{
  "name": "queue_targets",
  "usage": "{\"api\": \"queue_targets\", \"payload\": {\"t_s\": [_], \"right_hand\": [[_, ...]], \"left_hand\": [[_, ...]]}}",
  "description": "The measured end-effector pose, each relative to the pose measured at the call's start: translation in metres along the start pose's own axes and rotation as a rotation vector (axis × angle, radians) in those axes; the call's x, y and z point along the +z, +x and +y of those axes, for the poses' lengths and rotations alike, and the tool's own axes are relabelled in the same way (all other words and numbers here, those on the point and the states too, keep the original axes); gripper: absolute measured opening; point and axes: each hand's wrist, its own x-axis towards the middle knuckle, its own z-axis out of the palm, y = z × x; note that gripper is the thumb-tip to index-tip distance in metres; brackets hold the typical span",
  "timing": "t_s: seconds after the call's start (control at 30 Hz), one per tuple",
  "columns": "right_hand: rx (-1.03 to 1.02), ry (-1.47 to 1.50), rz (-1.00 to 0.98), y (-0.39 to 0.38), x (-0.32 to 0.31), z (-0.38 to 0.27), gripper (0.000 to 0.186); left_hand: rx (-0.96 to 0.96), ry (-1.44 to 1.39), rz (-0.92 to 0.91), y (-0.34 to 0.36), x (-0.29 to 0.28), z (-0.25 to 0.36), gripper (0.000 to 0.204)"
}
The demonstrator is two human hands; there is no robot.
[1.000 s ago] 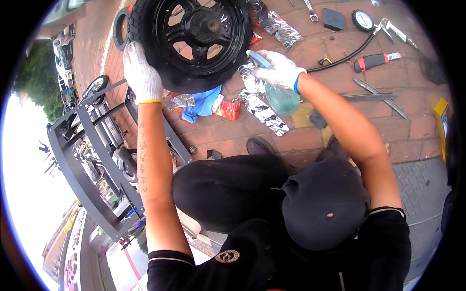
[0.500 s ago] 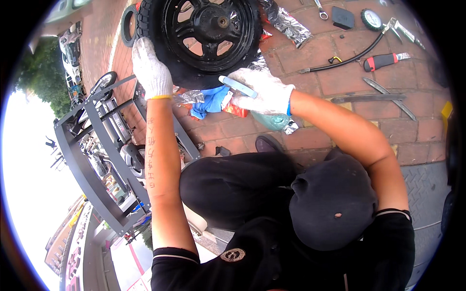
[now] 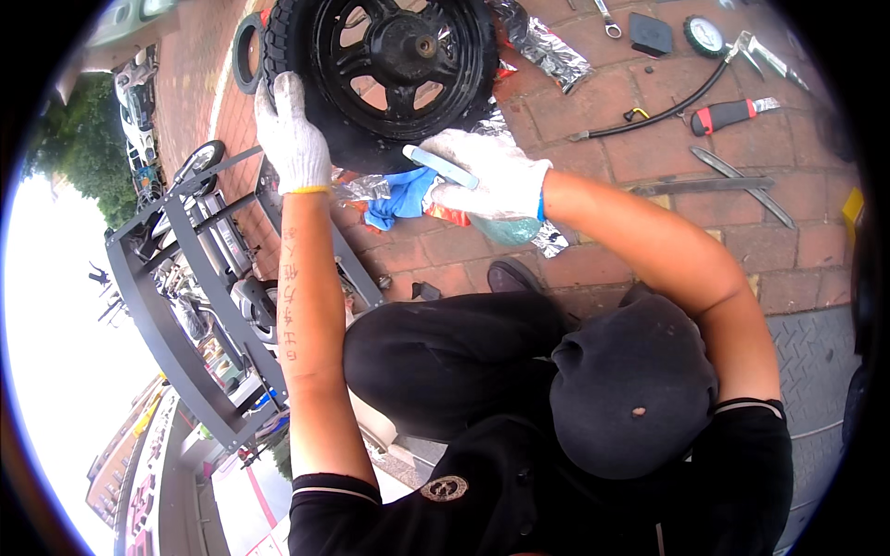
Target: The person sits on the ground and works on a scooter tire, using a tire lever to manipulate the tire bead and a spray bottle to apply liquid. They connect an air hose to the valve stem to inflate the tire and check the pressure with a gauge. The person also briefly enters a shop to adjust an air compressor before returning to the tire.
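Note:
A black motorcycle wheel (image 3: 394, 125) with a knobbly tyre and a spoked rim is at the top middle. My left hand (image 3: 295, 148), in a white knitted glove, grips the tyre's left side, thumb and fingers parted around its edge. My right hand (image 3: 505, 176), gloved too, holds a slim light-blue marker-like stick (image 3: 443, 167) with a pale end. The stick's pale end points up and left, close to the tyre's lower edge; whether it touches the rubber I cannot tell. Below the wheel lie a blue cloth (image 3: 400, 201) and crumpled silver foil (image 3: 363, 187).
On the brick paving at right lie a pressure gauge (image 3: 705, 35) with a black hose (image 3: 681, 113), a red-and-black handled tool (image 3: 723, 117), crossed metal levers (image 3: 732, 185) and a black block (image 3: 653, 33). A grey metal frame (image 3: 176, 306) stands at left.
My right hand has shifted slightly left with the light-blue stick. My left thumb and fingers have spread a little on the tyre. The wheel stays about where it was.

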Motion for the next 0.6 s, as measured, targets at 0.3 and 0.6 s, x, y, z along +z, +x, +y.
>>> {"api": "queue_targets", "payload": {"t_s": [0.3, 0.6], "right_hand": [[0.187, 0.090, 0.127, -0.064, -0.017, 0.004, 0.064], [0.423, 0.380, 0.371, -0.120, -0.043, 0.012, 0.067]], "left_hand": [[-0.099, -0.159, -0.051, -0.001, -0.008, -0.001, 0.080], [-0.071, -0.152, -0.125, -0.001, -0.013, 0.013, 0.076]]}}
